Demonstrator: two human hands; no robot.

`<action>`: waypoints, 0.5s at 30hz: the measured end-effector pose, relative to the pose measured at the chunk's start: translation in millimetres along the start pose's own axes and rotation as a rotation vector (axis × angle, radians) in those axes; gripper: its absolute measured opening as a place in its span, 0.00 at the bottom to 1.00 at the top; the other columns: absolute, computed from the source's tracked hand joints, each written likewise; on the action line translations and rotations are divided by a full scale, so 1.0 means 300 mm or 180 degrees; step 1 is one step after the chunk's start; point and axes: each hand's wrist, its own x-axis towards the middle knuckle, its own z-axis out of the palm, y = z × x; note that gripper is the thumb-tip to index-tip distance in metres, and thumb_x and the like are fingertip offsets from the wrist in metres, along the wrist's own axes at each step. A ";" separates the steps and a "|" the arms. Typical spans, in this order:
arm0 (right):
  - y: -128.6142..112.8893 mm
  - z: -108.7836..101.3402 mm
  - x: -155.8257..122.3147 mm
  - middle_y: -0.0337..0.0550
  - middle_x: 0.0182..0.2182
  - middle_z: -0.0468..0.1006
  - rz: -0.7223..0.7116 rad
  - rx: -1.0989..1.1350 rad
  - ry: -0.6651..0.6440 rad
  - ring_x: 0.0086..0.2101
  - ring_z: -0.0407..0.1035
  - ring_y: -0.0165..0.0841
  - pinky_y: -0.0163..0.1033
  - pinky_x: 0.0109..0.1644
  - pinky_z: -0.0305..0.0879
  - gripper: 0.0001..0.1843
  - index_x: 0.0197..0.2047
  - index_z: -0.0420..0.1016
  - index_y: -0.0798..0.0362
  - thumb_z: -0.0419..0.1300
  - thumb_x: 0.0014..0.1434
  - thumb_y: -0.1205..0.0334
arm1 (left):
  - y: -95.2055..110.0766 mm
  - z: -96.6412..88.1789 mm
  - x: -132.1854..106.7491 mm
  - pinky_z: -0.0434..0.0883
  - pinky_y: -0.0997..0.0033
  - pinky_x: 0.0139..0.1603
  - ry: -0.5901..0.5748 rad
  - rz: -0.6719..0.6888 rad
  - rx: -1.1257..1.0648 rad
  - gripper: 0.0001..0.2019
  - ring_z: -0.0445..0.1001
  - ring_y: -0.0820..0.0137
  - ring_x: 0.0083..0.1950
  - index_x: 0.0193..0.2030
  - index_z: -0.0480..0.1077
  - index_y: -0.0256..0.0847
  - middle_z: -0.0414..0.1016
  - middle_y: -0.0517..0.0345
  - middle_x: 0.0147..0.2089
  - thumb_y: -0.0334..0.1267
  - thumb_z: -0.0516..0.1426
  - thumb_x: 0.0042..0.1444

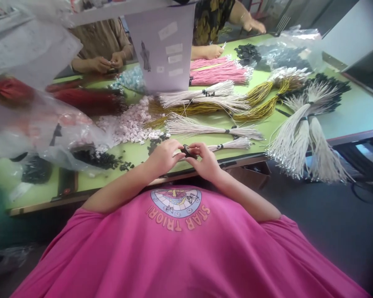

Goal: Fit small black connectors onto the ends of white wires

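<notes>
My left hand (163,157) and my right hand (205,159) meet at the near edge of the green table (354,111), fingers curled. Between them they pinch a small black piece (188,151) together with the end of a thin white wire bundle (233,144) that runs off to the right. A heap of small white and pink connectors (127,124) lies just beyond my left hand, with loose black pieces (102,159) scattered beside it.
Bundles of white (211,130), yellow (267,93), pink (217,74) and red wires (87,99) cover the table. White bundles (301,136) hang over the right edge. Plastic bags (43,132) crowd the left. Two other people's hands (107,62) work across the table. A paper sheet (161,45) stands upright.
</notes>
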 end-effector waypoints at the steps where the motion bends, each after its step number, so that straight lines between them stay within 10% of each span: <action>1: -0.004 0.000 -0.003 0.44 0.36 0.78 -0.0149 -0.0251 -0.0036 0.39 0.73 0.37 0.45 0.47 0.63 0.17 0.44 0.64 0.50 0.61 0.50 0.64 | 0.009 -0.009 -0.004 0.69 0.64 0.46 -0.0201 0.0096 0.0188 0.09 0.71 0.66 0.42 0.38 0.69 0.34 0.73 0.50 0.38 0.39 0.53 0.61; 9: -0.036 0.001 -0.030 0.45 0.32 0.80 -0.0897 -0.1306 -0.0491 0.37 0.72 0.40 0.46 0.47 0.60 0.15 0.46 0.64 0.53 0.56 0.54 0.66 | 0.076 -0.019 -0.022 0.66 0.64 0.40 -0.1007 0.0725 0.1291 0.13 0.69 0.64 0.36 0.35 0.69 0.30 0.72 0.46 0.33 0.29 0.45 0.61; 15: -0.012 -0.048 -0.021 0.40 0.31 0.77 0.0184 0.0779 -0.1028 0.30 0.72 0.35 0.40 0.35 0.63 0.18 0.46 0.57 0.49 0.56 0.52 0.62 | -0.018 -0.018 -0.028 0.62 0.74 0.27 -0.0881 -0.1126 -0.0560 0.07 0.65 0.74 0.26 0.24 0.67 0.35 0.69 0.59 0.24 0.34 0.54 0.50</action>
